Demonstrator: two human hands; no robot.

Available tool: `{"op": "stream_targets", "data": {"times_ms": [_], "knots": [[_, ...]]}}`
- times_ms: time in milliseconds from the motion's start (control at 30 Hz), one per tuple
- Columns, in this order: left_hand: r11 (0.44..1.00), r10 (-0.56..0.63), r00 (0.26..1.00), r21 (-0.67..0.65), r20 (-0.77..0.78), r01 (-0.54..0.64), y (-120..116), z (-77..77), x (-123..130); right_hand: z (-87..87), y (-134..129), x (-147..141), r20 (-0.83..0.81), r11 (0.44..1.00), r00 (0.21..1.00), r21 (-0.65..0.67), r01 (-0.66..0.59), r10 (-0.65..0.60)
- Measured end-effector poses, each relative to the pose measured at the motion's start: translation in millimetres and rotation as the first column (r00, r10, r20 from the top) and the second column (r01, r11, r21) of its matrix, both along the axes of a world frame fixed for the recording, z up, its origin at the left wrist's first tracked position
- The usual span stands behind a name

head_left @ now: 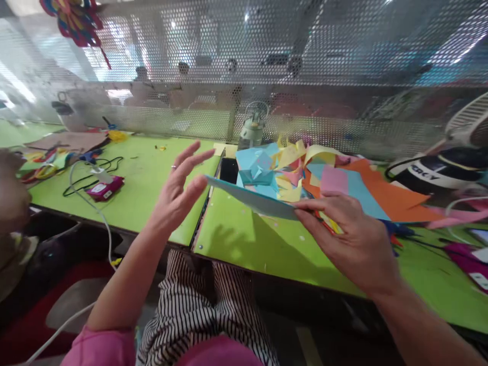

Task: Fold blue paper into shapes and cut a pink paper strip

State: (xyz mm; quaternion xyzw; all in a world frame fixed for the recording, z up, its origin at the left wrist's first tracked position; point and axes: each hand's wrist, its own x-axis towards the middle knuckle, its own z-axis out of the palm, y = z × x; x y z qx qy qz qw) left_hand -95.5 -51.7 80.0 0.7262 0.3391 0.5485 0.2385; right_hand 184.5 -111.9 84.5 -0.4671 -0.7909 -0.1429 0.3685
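Note:
A blue sheet of paper [251,199] is held up over the green table, seen nearly edge-on. My right hand [343,231] pinches its right end between thumb and fingers. My left hand [181,188] is raised near the sheet's left end with fingers spread and a ring on one finger; whether the thumb touches the corner, I cannot tell. Behind the sheet lie a folded blue paper piece [257,165] and curled yellow paper strips [293,155]. To the right, pink paper [334,179] and orange paper [396,190] overlap in a pile.
Several things stand around: a pale green bottle [252,129] by the perforated screen [171,96], a black object with white lettering [430,173], a fan [470,122], and a magenta power strip [105,188] with cables. A seam splits the table [152,157]. Another person's arm [11,188] shows at left.

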Motion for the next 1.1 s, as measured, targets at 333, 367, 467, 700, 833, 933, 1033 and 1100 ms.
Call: {"op": "stream_targets", "data": {"times_ms": [333,367,467,700,833,933,1033,1100], "knots": [[0.92,-0.204,0.972,-0.316,0.118,0.232,19,44.5,15,25.2,-31,-4,-0.483,0.814,0.858,-0.56,-0.153,-0.171],[0.895,-0.227,0.969,-0.372,0.094,0.246,25,38.7,17,16.1,-33,-4,-0.492,0.768,0.849,-0.614,-0.181,-0.194],[0.827,-0.311,0.944,-0.521,-0.113,0.21,46,6.1,30,-21.9,-40,-8,-0.5,0.653,0.816,-0.726,-0.214,-0.289],[0.91,-0.118,0.864,-0.402,-0.489,-0.103,78,-59.1,66,-96.6,-48,-25,-0.366,0.558,0.829,-0.826,-0.08,-0.422],[0.95,-0.155,0.771,-0.306,-0.618,-0.054,41,-73.2,79,-103.9,-44,-27,-0.168,0.6,0.911,-0.793,0.101,-0.376],[0.959,-0.276,0.587,-0.259,-0.761,0.116,2,-93.7,86,-105.2,-41,-29,-0.058,0.619,0.938,-0.765,0.179,-0.343],[0.974,-0.221,0.389,-0.185,-0.894,0.129,-15,-108.9,88,-104.0,-47,-29,-0.006,0.613,0.949,-0.764,0.198,-0.314],[0.977,-0.207,0.342,-0.177,-0.916,0.117,-14,-110.7,88,-98.1,-52,-21,0.034,0.583,0.969,-0.794,0.174,-0.243]]}}
